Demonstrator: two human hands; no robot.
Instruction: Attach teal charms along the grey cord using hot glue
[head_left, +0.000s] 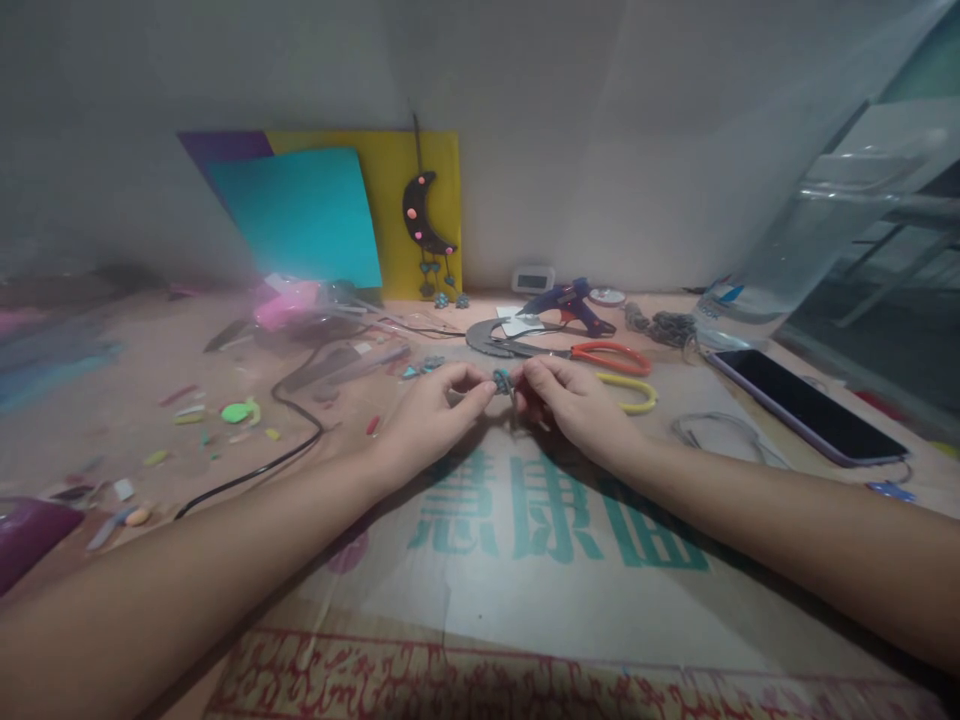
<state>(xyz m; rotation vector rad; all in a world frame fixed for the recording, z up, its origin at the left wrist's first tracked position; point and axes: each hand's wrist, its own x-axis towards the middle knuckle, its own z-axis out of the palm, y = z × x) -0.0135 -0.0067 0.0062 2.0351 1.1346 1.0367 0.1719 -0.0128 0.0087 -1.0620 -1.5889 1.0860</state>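
Observation:
Above the printed paper, a small grey-and-teal ornament sits between my two hands. The thumb and forefinger of my left hand pinch its left side. My right hand is closed at its other side, on what looks like a thin grey cord hanging there; the exact grip is too small to make out. Just beyond my left fingers lie several similar small teal and grey pieces. Scissors with one orange and one yellow handle lie right behind my right hand.
A dark crescent moon ornament hangs before a yellow sheet at the back. Nearby are a blue glue gun, a grey crescent cutout, grey yarn and a phone. A black cable crosses the scraps at left.

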